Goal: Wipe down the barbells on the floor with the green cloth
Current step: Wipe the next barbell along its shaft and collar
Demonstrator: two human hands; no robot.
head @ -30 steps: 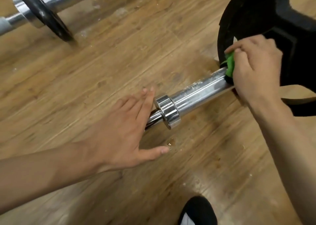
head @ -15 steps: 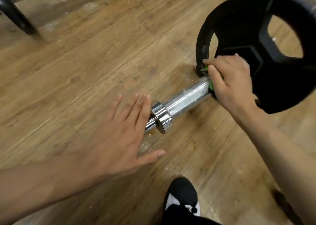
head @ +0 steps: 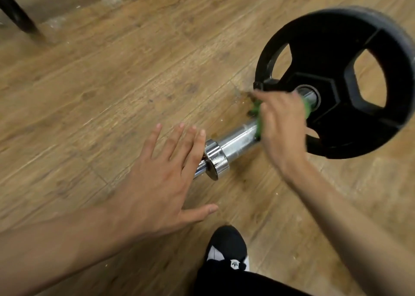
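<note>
Head cam, R hand [head: 280,125] grips green cloth [head: 258,125] round barbell [head: 238,141] beside plate [head: 336,129]

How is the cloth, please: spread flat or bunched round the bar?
Bunched round the bar: cloth shows at both sides of the gripping right hand.

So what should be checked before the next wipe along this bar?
1. The green cloth wrapped on the chrome sleeve: ok.
2. The right hand grips the cloth: ok.
3. The left hand steadying beside the collar: lies flat with straight fingers; whether it presses, cannot tell.
4. Sleeve between collar and cloth clean: not ok, whitish smears show.
5. The shoe apart from the sleeve: ok.
</note>
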